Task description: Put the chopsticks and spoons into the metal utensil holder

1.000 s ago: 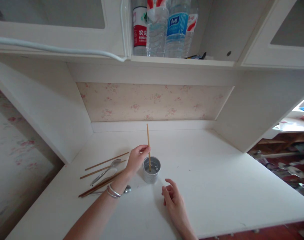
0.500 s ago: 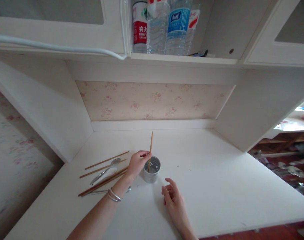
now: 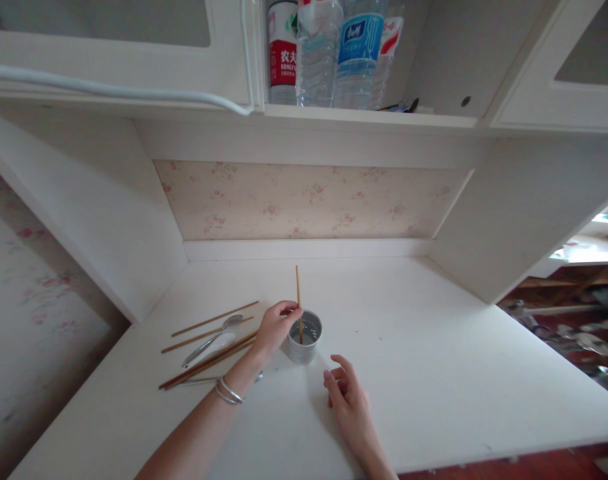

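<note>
My left hand (image 3: 275,326) pinches a single wooden chopstick (image 3: 299,293) that stands almost upright, its lower end inside a small round metal holder (image 3: 305,337) on the white desk (image 3: 434,360). Bangles circle that wrist. My right hand (image 3: 348,395) rests on the desk just in front of the holder, fingers loosely curled and apart, holding nothing. To the left of the holder lie several more chopsticks (image 3: 209,362) and a metal spoon (image 3: 212,341); a second spoon (image 3: 199,382) is partly hidden under my left forearm.
Above the desk a shelf holds water bottles (image 3: 334,50) and a red-labelled bottle (image 3: 283,53). A white cable (image 3: 109,90) runs along the upper cabinet. White side panels close the desk in left and right. Clutter lies on the floor at the far right (image 3: 574,333).
The chopstick has sunk lower into the holder and gone from slightly tilted to nearly upright, with my left hand following it down. My right hand has stayed put.
</note>
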Demonstrator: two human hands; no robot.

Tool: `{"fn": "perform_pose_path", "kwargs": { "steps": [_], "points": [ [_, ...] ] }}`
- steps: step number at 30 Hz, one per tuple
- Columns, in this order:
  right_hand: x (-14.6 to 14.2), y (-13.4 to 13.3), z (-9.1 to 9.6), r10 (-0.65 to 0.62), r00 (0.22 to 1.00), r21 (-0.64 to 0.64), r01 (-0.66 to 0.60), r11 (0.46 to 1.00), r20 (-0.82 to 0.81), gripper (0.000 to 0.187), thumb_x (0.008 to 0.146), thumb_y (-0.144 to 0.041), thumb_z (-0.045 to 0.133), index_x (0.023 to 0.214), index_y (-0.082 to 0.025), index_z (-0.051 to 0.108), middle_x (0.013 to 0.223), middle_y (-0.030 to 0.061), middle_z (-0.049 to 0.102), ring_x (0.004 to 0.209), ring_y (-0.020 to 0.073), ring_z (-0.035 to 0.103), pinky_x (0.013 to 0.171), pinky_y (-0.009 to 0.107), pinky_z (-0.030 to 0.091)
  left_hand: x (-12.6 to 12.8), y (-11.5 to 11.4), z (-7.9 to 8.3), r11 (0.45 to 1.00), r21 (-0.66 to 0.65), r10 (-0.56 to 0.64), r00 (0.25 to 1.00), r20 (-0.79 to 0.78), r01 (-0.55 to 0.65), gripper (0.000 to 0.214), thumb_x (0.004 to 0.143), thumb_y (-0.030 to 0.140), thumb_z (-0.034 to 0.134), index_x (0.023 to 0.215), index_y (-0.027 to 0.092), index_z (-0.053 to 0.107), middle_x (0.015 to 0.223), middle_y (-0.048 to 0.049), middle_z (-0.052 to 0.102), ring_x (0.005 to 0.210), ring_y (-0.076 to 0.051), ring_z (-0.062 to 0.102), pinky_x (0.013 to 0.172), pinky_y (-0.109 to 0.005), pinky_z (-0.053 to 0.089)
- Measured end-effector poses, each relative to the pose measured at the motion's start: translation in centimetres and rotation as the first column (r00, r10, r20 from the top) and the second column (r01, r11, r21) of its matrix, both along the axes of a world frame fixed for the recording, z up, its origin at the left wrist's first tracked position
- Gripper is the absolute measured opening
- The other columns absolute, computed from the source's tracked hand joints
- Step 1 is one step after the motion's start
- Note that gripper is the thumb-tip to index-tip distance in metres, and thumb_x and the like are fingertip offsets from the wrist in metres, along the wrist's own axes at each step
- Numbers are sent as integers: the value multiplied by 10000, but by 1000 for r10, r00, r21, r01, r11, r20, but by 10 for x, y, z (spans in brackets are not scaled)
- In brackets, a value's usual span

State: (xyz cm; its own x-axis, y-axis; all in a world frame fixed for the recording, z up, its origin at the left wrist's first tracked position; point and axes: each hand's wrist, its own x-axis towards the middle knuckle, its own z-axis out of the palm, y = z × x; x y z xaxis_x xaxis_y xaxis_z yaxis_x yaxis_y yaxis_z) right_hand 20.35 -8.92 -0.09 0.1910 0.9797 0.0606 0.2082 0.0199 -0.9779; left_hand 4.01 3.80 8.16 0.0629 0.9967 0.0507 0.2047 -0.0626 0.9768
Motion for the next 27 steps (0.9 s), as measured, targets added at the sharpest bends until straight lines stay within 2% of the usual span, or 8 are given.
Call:
{"fn": "perform_pose_path", "kwargs": {
  "steps": [6,10,13,15,18,22,24,27],
  "points": [
    [-1,-1,3,-4,1000,8,4,1000,21,403,913,-475,513,1208,-202,496,744,-18,597,511,124,539,483,234,432,-3,-13,-6,995,-13,-92,984,151,95,471,792,459,675,1161,171,633,1152,-107,677,1087,-244,612,943,-353,470],
    [-1,-1,5,-1,999,-9,1,1000,37,399,915,-475,513,1213,-211,487,736,-30,586,508,121,526,476,230,418,-6,-33,-19,992,-1,-124,963,241,128,792,723,438,766,1393,195,420,1432,-138,470,1290,-273,475,1074,-387,381],
    [0,-1,3,1,999,-16,0,1000,41,404,918,-477,511,1225,-217,477,733,-34,585,513,121,522,491,232,421,-6,-44,-31,989,22,-146,958,246,145,978,657,398,826,1455,201,297,1519,-151,334,1348,-291,404,1127,-417,318],
    [-1,-1,1,-16,1000,-14,17,1000,26,405,918,-485,510,1219,-215,479,724,-35,585,513,123,520,490,233,422,-4,-47,-37,988,38,-155,959,239,150,1039,628,370,848,1467,198,259,1522,-154,325,1365,-294,379,1145,-427,290],
    [-7,-5,4,-70,998,5,70,998,7,367,914,-489,516,1144,-203,523,664,-41,569,503,123,513,476,227,417,0,-45,-41,985,52,-170,950,261,162,1046,619,334,853,1463,185,254,1460,-152,419,1333,-281,426,1139,-419,303],
    [-33,-9,37,-15,998,67,12,998,53,262,928,-444,519,1005,-205,593,610,-37,568,501,115,510,457,209,395,3,-44,-39,986,59,-169,932,320,158,947,625,302,842,1411,173,329,1322,-131,560,1193,-262,555,1066,-404,398],
    [-54,-6,65,92,991,140,-105,985,93,217,938,-401,517,976,-210,612,616,-30,589,517,112,525,465,204,395,2,-48,-36,982,58,-187,923,335,178,842,633,292,829,1355,177,410,1221,-103,625,1093,-254,607,986,-385,466],
    [-93,11,103,280,941,202,-316,927,189,200,937,-362,519,934,-211,650,720,-1,657,559,106,563,518,206,433,-5,-57,-30,984,29,-172,913,370,174,661,673,310,787,1271,196,530,1126,-70,668,970,-257,648,838,-356,538]
  ]
}}
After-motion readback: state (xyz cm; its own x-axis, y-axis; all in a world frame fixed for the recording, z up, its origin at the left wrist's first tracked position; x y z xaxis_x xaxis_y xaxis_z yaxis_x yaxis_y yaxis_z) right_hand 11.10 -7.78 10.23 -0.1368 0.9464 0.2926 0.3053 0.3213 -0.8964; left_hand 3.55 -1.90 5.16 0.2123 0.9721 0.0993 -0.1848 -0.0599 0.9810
